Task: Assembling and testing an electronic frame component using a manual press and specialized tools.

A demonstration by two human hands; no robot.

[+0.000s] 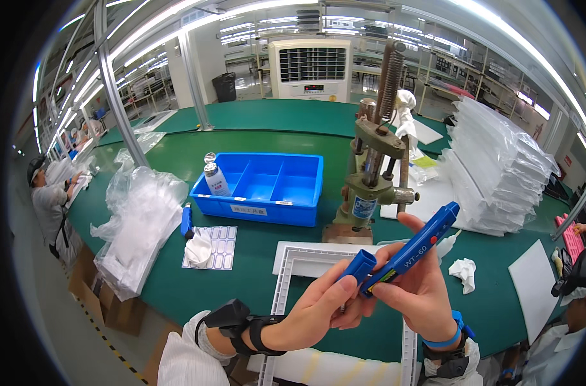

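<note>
My right hand (421, 289) grips a thick blue pen-shaped tool (428, 239) with a red dot on its side, tilted up to the right. Close against its lower end, my left hand (322, 302) pinches a short, hollow blue cap (358, 265). Cap and tool look apart, though fingers hide part of the spot where they meet. Below both hands lies a white rectangular frame (281, 293), its middle partly covered by my hands. A green arbor press (373, 164) stands just beyond the frame.
A blue divided bin (257, 211) holds a bottle (215, 180). Left of it lie plastic bags (138, 225), a blue tool (187, 220) and a label sheet (225, 248). Stacked wrapped sheets (495, 167), a crumpled cloth (463, 273) and a white board (533, 289) are right. People work both sides.
</note>
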